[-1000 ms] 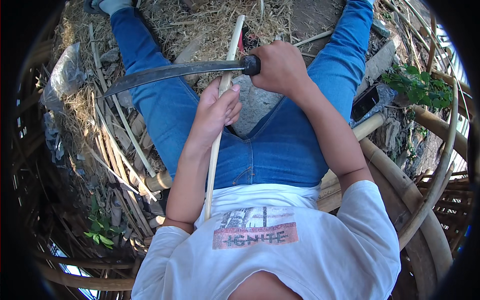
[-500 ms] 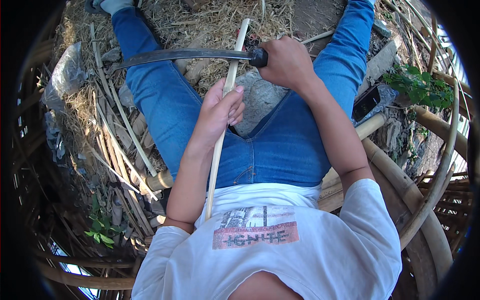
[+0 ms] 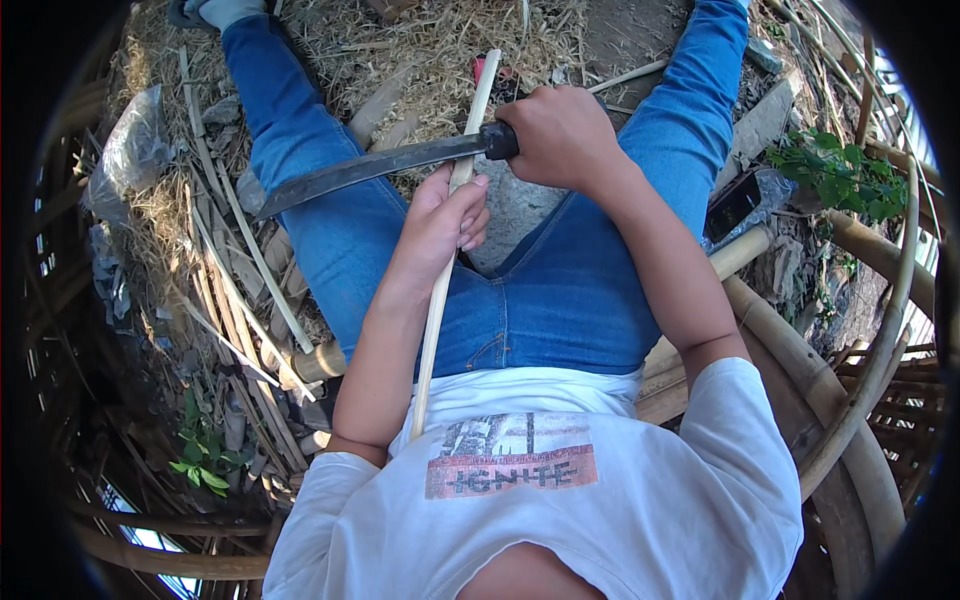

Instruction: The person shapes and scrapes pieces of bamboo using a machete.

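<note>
My left hand (image 3: 446, 212) is closed round a pale bamboo strip (image 3: 434, 330), which runs from my shirt front up and away past the hand. In my right hand (image 3: 563, 138) is the dark handle of a machete (image 3: 370, 168). Its long blade points left and lies across the strip just beyond my left thumb, the tip over my left thigh. Blade and strip appear to touch. My right fingers wrap the handle and are mostly hidden behind the back of the hand. A grey stone (image 3: 517, 210) shows between my thighs, below the crossing.
Bamboo shavings (image 3: 450, 60) cover the ground between my legs. Split bamboo strips (image 3: 255, 240) and a clear plastic bag (image 3: 140, 140) lie at left. Right of my leg are a black phone (image 3: 733, 207), a leafy green plant (image 3: 840, 170) and curved bamboo poles (image 3: 850, 420).
The machete has come nearer along the strip toward my left hand, its blade tip swinging lower. My right hand moved nearer with it. The strip's far end sits slightly lower; my left hand barely moved.
</note>
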{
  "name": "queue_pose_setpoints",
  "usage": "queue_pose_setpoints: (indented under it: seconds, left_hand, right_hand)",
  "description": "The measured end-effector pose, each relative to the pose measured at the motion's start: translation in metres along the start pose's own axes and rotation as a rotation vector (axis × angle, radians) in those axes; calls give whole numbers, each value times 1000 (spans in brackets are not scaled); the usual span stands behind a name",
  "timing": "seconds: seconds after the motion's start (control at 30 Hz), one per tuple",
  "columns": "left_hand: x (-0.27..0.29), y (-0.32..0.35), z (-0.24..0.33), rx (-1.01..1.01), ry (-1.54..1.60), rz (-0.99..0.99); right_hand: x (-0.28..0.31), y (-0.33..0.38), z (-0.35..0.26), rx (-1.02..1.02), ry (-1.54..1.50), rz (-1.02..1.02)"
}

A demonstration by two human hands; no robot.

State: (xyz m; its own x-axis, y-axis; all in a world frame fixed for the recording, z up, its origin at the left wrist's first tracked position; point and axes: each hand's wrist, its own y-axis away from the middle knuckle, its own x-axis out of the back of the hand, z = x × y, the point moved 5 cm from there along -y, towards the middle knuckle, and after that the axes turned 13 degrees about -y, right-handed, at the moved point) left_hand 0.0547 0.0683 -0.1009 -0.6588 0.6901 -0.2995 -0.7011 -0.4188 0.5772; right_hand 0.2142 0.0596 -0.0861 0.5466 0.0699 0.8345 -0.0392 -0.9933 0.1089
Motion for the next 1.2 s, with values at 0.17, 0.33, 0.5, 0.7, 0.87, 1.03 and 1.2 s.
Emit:
queue_pose_setpoints:
  seconds: [0.17,0.33,0.5,0.7,0.87,1.03,1.2]
  left_hand:
    - [0,0,1,-4,43,-11]
    - [1,-2,-2,-2,64,-14]
    - [2,-3,-5,13,65,0]
    - [5,-6,-9,21,66,-3]
    - [5,-6,-10,27,49,6]
    - [4,-5,-9,39,45,15]
    - [3,-5,-9,37,49,28]
  right_hand:
    - [3,1,-1,11,-59,61]
    - [2,1,1,5,-64,37]
    - [-1,0,1,13,-22,8]
    - [-1,1,1,19,-10,17]
    - [-5,1,3,50,-6,31]
    - [-5,1,4,31,-10,10]
    - [-5,0,4,18,-2,4]
